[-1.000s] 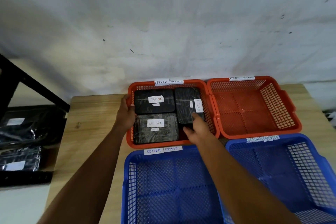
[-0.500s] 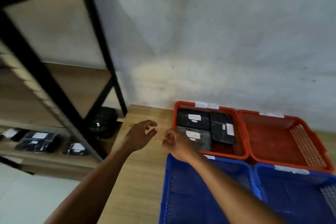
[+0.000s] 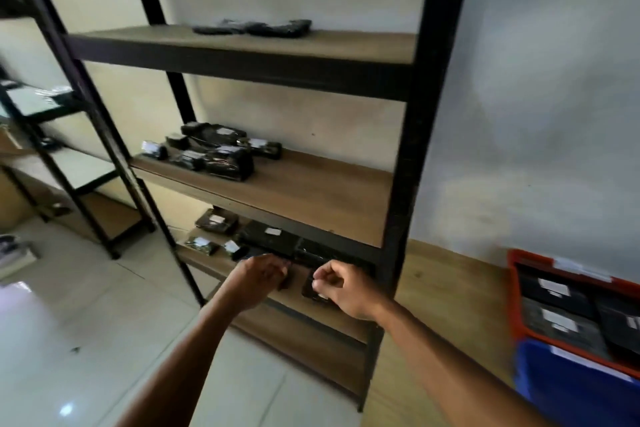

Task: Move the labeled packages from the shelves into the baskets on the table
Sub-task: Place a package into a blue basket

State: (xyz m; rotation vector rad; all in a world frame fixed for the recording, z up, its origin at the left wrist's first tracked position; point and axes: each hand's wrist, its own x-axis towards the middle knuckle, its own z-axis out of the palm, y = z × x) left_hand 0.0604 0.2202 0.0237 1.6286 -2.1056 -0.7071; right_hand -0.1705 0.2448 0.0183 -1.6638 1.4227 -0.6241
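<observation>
Left hand (image 3: 256,279), right hand (image 3: 343,288) near lower-shelf packages (image 3: 268,237)

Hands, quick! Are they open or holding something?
Left hand: at a shelf package, grip cannot be told.
Right hand: fingers curled, holding nothing.

the shelf frame (image 3: 429,80) is black, its boards (image 3: 311,191) a brown wood grain, and the shelf packages (image 3: 221,158) are glossy black with small white labels. at the right, the far basket (image 3: 513,291) is orange-red and its packed parcels (image 3: 557,319) are black with white labels, while the near basket (image 3: 571,388) is blue and the table (image 3: 450,288) pale wood grain. the wall (image 3: 554,80) is mottled grey-white, the floor (image 3: 86,322) glossy white tile.
</observation>
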